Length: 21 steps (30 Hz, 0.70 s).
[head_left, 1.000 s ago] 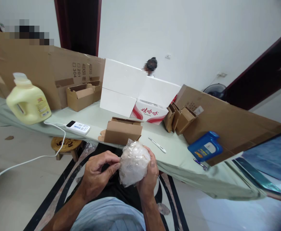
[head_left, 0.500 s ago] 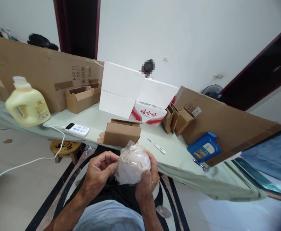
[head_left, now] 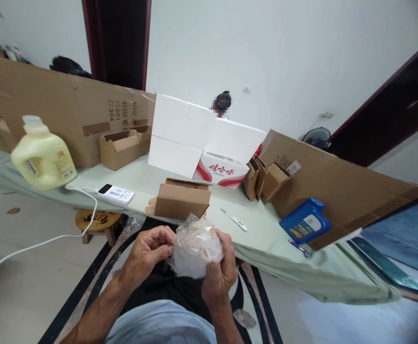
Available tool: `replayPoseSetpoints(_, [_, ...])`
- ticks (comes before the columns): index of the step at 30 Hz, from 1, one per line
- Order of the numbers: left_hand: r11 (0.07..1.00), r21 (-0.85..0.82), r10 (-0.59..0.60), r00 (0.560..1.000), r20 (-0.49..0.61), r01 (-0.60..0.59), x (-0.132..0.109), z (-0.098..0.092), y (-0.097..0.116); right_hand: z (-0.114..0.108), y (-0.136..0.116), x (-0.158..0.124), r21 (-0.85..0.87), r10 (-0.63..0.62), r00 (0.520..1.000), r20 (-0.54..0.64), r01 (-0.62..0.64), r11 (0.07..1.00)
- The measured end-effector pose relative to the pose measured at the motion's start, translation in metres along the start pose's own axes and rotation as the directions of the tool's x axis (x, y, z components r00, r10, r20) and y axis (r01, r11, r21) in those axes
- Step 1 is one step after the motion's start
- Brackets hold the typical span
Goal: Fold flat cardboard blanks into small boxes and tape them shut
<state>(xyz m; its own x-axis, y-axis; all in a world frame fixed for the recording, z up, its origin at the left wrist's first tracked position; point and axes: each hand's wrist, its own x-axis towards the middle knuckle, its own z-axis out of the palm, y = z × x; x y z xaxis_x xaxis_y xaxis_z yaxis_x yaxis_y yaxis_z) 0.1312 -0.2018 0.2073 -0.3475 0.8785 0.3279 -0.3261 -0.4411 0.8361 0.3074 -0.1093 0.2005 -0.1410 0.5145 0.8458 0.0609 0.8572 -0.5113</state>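
Note:
A rounded bundle in clear, crinkled plastic wrap [head_left: 196,248] is held above my lap, at the table's near edge. What lies inside the wrap is whitish and I cannot make it out. My right hand [head_left: 220,270] grips its right side, thumb toward me and fingers round the back. At its left edge my left hand [head_left: 153,248] pinches the plastic between thumb and fingertips. Just beyond the bundle stands an open brown cardboard box [head_left: 182,201]. To the right of that box lies a slim white craft knife [head_left: 233,220].
A yellow detergent jug [head_left: 46,160] and a white power bank with a cable [head_left: 116,194] stand left. A blue bottle [head_left: 305,222] and a pen [head_left: 299,248] lie right. White panels [head_left: 180,124] and cardboard sheets line the back; another person's head [head_left: 223,102] shows beyond.
The bundle has turned slightly in my hands and its plastic has shifted. My left fingers still pinch its left edge. The view has moved a little.

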Motion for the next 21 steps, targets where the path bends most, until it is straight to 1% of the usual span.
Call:
replayPoseSetpoints(1, [0.998, 0.059, 0.008, 1.000, 0.016, -0.009, 0.000, -0.004, 0.003, -0.001, 0.000, 0.000, -0.003, -0.016, 1.000, 0.012, 0.016, 1.000])
replayPoseSetpoints(3, [0.978, 0.197, 0.058, 0.997, 0.042, -0.065, 0.001, -0.012, 0.009, -0.003, 0.000, 0.000, -0.009, -0.042, 0.999, 0.031, 0.042, 0.999])
replayPoseSetpoints(6, [0.903, 0.383, 0.197, 0.980, 0.037, -0.195, 0.001, -0.022, 0.020, -0.005, 0.000, 0.000, -0.015, -0.072, 0.996, 0.052, 0.073, 0.997])
replayPoseSetpoints(8, [0.834, 0.479, 0.294, 0.955, 0.036, -0.274, 0.000, -0.022, 0.026, -0.004, -0.001, 0.000, -0.007, -0.076, 0.995, 0.067, 0.077, 0.997])
replayPoseSetpoints(10, [0.749, 0.562, 0.388, 0.920, 0.057, -0.351, -0.001, -0.018, 0.033, -0.004, 0.000, -0.001, 0.004, -0.060, 0.995, 0.075, 0.060, 0.998])
replayPoseSetpoints(12, [0.656, 0.624, 0.466, 0.878, 0.106, -0.424, -0.003, -0.012, 0.038, -0.003, 0.000, -0.002, 0.009, -0.043, 0.996, 0.078, 0.042, 0.999])
replayPoseSetpoints(13, [0.612, 0.645, 0.490, 0.859, 0.147, -0.459, -0.003, -0.009, 0.040, -0.003, 0.000, -0.002, 0.012, -0.041, 0.996, 0.083, 0.040, 0.999])
replayPoseSetpoints(14, [0.574, 0.655, 0.496, 0.845, 0.200, -0.491, -0.003, -0.005, 0.042, -0.003, -0.001, -0.001, 0.014, -0.045, 0.995, 0.092, 0.044, 0.999])
replayPoseSetpoints(16, [0.546, 0.653, 0.456, 0.840, 0.294, -0.525, -0.002, 0.000, 0.045, -0.003, -0.002, 0.000, 0.016, -0.065, 0.991, 0.114, 0.063, 0.998])
replayPoseSetpoints(18, [0.574, 0.639, 0.399, 0.857, 0.327, -0.511, 0.001, 0.005, 0.046, -0.002, -0.005, 0.001, 0.017, -0.090, 0.988, 0.129, 0.089, 0.996])
replayPoseSetpoints(21, [0.675, 0.596, 0.319, 0.900, 0.296, -0.435, 0.006, 0.010, 0.045, -0.002, -0.006, 0.000, 0.032, -0.115, 0.985, 0.125, 0.112, 0.993])
